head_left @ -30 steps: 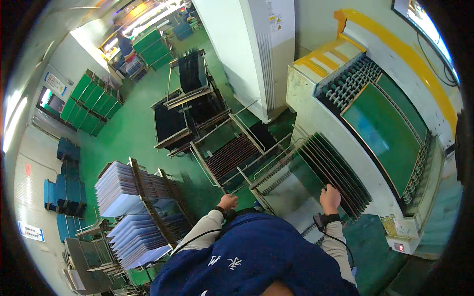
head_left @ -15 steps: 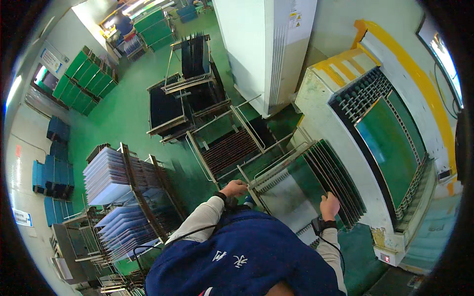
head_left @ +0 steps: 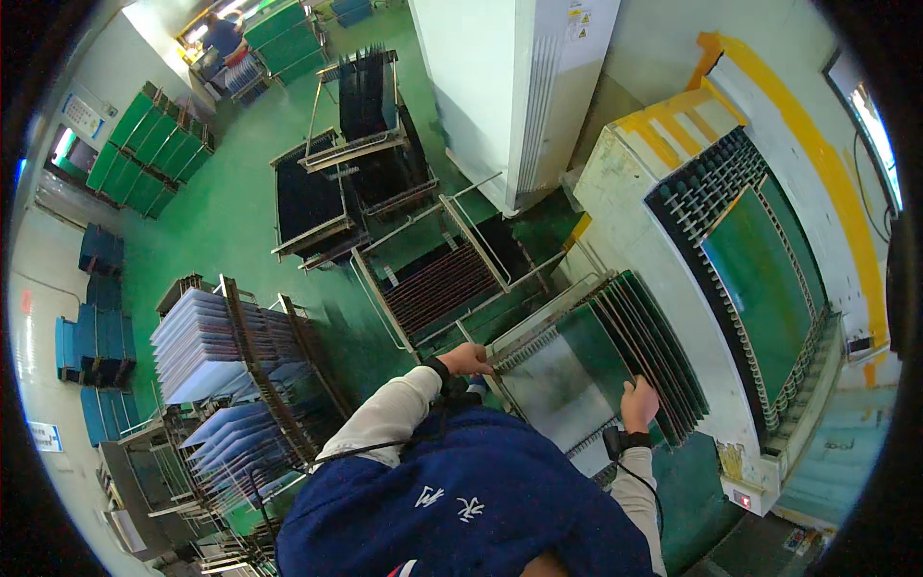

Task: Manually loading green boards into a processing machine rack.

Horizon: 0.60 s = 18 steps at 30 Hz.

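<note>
My left hand (head_left: 465, 359) is closed at the near left corner of a metal rack (head_left: 505, 392), its fingers around what looks like the end rail. Several thin green panels (head_left: 663, 351) stand upright, side by side, in the right part of this rack. My right hand (head_left: 639, 405) is closed at the near edge of the leftmost panels, thumb on top; the fingers' far side is hidden. Left of the panels lies the rack's greyish flat base (head_left: 562, 399), with toothed strips along its sides.
A conveyor machine with rollers (head_left: 707, 183) carries a green panel (head_left: 760, 288) at right. Beyond my hands stand a low slotted rack (head_left: 437, 298) and dark-panel racks (head_left: 312, 197). Racks of pale sheets (head_left: 207, 337) stand left. A white cabinet (head_left: 481, 96) rises ahead; a person (head_left: 226, 38) is far off.
My left hand has moved slightly right and forward, against the rack's corner. My right hand stays at the panel edges. The view has shifted a little, moving the background left.
</note>
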Available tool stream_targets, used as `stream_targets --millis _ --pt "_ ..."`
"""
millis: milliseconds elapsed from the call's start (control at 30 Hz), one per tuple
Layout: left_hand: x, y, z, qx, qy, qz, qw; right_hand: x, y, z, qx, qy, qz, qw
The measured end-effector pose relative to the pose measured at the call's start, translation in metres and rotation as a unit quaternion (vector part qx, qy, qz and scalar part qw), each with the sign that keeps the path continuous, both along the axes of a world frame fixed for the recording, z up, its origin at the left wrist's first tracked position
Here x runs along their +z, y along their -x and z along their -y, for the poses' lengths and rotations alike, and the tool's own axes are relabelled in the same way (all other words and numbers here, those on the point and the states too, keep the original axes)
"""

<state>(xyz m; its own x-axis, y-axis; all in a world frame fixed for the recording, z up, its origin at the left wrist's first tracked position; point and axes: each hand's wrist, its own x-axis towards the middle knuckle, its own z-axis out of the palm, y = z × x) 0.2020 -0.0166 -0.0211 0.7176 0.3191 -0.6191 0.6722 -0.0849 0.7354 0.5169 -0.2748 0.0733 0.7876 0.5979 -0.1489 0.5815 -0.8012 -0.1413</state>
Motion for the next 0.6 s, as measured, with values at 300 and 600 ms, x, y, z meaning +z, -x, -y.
stream_targets --millis 300,600 --pt "0.026 -0.029 -0.017 -0.229 -0.076 -0.085 0.967 0.002 0.000 -0.004 -0.020 0.026 -0.008 0.999" --pt "0.012 -0.026 -0.032 -0.241 0.093 -0.059 0.964 -0.002 -0.003 -0.006 -0.026 0.043 -0.004 0.999"
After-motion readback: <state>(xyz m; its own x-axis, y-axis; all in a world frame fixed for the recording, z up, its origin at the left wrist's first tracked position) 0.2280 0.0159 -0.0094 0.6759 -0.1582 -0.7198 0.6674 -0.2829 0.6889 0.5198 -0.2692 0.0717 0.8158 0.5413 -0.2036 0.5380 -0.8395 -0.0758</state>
